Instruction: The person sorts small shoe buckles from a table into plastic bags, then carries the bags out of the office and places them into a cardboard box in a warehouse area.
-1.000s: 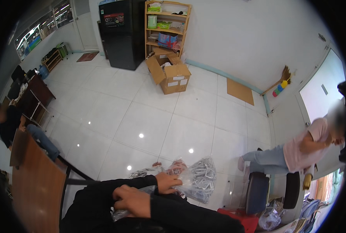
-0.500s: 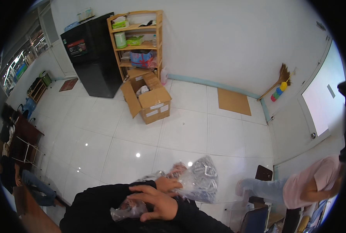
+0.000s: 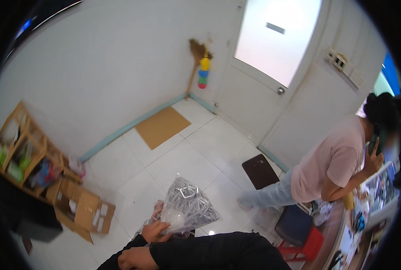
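My left hand point(image 3: 155, 231) grips the gathered edge of a clear plastic bag point(image 3: 191, 204) full of silvery, bent metal-looking pieces. Beside that bag, partly behind it, is another clear bag point(image 3: 156, 210) with reddish contents, too covered to name. My right hand point(image 3: 138, 259) reaches across and lies over my left forearm, its fingers curled round the black sleeve point(image 3: 127, 248). Part of that hand is cut off by the dark lower rim.
An open cardboard box point(image 3: 85, 209) stands by a wooden shelf point(image 3: 36, 144) at left. A person in a pink shirt point(image 3: 331, 157) stands at right, phone in hand, near a dark-blue chair point(image 3: 294, 225) and red stool point(image 3: 313, 243). Flat cardboard point(image 3: 163, 127) lies by the wall.
The view has swung right, towards the door and the person. My right hand has gone from spread over a bag to curled on my left sleeve; my left hand keeps the bag.
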`<state>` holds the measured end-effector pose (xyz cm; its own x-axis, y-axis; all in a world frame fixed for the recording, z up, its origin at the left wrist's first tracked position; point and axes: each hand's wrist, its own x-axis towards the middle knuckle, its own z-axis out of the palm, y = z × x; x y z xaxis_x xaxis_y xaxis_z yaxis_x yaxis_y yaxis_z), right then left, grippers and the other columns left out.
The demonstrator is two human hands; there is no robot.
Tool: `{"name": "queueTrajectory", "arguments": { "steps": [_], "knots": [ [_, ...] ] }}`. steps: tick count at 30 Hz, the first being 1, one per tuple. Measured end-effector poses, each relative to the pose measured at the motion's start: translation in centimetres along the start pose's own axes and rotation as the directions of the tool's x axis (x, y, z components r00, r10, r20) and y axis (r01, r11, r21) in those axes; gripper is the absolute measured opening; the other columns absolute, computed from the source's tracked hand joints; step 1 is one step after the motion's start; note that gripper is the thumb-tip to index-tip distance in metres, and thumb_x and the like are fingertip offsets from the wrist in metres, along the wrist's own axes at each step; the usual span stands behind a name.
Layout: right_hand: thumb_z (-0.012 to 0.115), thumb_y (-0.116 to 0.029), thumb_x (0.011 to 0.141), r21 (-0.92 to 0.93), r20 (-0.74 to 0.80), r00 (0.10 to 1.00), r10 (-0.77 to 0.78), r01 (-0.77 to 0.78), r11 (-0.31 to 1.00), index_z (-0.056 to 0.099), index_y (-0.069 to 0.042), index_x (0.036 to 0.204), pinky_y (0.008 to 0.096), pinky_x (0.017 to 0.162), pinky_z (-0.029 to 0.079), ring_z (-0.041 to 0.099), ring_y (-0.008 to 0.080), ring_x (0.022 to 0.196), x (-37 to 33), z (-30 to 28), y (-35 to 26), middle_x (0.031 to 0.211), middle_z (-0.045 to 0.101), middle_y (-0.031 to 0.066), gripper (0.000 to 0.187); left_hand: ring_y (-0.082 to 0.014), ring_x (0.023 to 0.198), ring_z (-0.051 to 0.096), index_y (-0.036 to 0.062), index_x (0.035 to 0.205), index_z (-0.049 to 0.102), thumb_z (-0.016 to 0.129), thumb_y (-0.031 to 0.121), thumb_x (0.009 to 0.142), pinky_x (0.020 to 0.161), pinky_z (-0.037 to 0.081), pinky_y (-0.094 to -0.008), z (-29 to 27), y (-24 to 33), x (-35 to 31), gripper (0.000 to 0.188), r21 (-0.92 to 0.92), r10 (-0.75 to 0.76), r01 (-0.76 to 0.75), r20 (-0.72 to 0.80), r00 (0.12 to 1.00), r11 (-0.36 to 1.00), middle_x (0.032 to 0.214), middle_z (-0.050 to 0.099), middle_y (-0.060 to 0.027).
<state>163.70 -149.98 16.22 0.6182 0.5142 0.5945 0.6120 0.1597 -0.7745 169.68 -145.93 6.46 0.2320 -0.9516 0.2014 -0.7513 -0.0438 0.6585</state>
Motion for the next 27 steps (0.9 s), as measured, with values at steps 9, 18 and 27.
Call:
{"name": "queueTrajectory", "arguments": {
  "steps": [9,18,27],
  "knots": [
    [0.060,-0.022,0.090,-0.325,-0.427,0.903,-0.045,-0.107,0.940,0.060,-0.001,0.101,0.0402,0.080,0.047,0.059,0.0324,0.095,1.9,-8.6,8.1,0.107,0.059,0.0174,0.023,-0.0319,0.074,0.066,0.0174,0.107,0.063,0.074,0.036,0.078,0.061,0.054,-0.0393,-4.8,-9.5,10.5,0.036,-0.022,0.294,-0.301,0.291,0.910,0.953,0.096,0.065,-0.0070],
    [0.054,-0.041,0.098,-0.289,-0.314,0.912,0.263,-0.356,0.889,0.069,0.001,0.088,0.0378,0.065,0.049,0.062,0.0251,0.072,2.1,-12.4,14.0,0.080,0.066,0.0190,0.045,-0.0326,0.088,0.068,0.0031,0.099,0.063,0.084,0.022,0.068,0.079,0.052,-0.0386,-1.4,-16.2,14.9,0.042,-0.087,0.373,-0.363,0.241,0.896,0.928,0.091,0.068,-0.0185],
    [0.056,-0.034,0.098,-0.343,-0.740,0.659,0.137,-0.545,0.765,0.068,-0.003,0.096,0.0376,0.069,0.049,0.060,0.0229,0.074,-0.7,-18.4,15.0,0.080,0.067,0.0155,0.034,-0.0314,0.087,0.067,0.0039,0.103,0.063,0.082,0.026,0.069,0.078,0.051,-0.0387,3.3,-16.7,22.4,0.045,-0.125,0.407,-0.433,0.638,0.654,0.893,0.092,0.068,-0.0188]
  ]
}}
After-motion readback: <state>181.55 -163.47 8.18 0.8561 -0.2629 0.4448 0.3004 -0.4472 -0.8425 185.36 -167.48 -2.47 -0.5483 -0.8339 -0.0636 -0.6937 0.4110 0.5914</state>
